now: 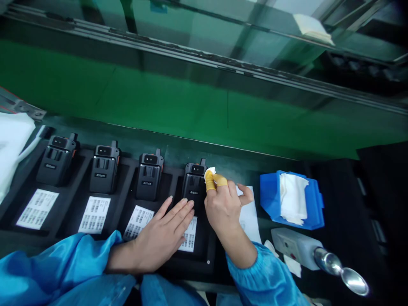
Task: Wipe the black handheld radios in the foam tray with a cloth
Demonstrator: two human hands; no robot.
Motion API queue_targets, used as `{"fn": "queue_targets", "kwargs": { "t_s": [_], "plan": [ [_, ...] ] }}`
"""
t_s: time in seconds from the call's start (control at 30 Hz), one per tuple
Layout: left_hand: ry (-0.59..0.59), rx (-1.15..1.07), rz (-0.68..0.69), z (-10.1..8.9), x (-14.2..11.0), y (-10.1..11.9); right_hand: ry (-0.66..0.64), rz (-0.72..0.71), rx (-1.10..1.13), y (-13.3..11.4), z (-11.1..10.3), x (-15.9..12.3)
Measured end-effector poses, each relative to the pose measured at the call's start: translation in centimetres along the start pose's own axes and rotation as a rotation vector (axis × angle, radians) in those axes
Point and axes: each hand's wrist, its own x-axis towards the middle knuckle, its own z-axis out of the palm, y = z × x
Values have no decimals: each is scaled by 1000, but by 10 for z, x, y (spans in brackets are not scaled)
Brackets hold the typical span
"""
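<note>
My left hand (164,236) lies with its fingers stretched out, fingertips on the lower end of the rightmost black two-way radio (193,182). The palm partly covers the barcode label sheets below. My right hand (225,199), with yellow covers on two fingers, pinches a small white wipe (209,173) against that radio's upper right side. The radio lies face down in a black tray (204,250), with its "Riton" back showing. More such radios, a left one (57,159), a second (104,168) and a third (149,176), lie in a row to the left.
On the right stands a blue bin (270,195) holding folded white wipes (293,199). Nearer me lies a pump bottle (296,248) with a metal top. A white brush (33,142) and white material (12,144) are far left. Behind the row rises a green panel (178,110).
</note>
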Motion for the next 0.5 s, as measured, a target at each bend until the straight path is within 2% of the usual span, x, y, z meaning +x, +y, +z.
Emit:
{"fn": "queue_targets", "kwargs": {
  "t_s": [0.07, 0.17, 0.33, 0.5],
  "plan": [
    [6, -5, -2, 1, 0, 0, -20, 34, -28, 7, -1, 1],
    [12, -8, 2, 1, 0, 0, 16, 53, -40, 14, -1, 7],
    [1, 3, 6, 0, 0, 0, 73, -58, 69, 8, 7, 15],
    [-6, -6, 1, 3, -1, -1, 20, -23, 24, 18, 9, 5]
  ]
}}
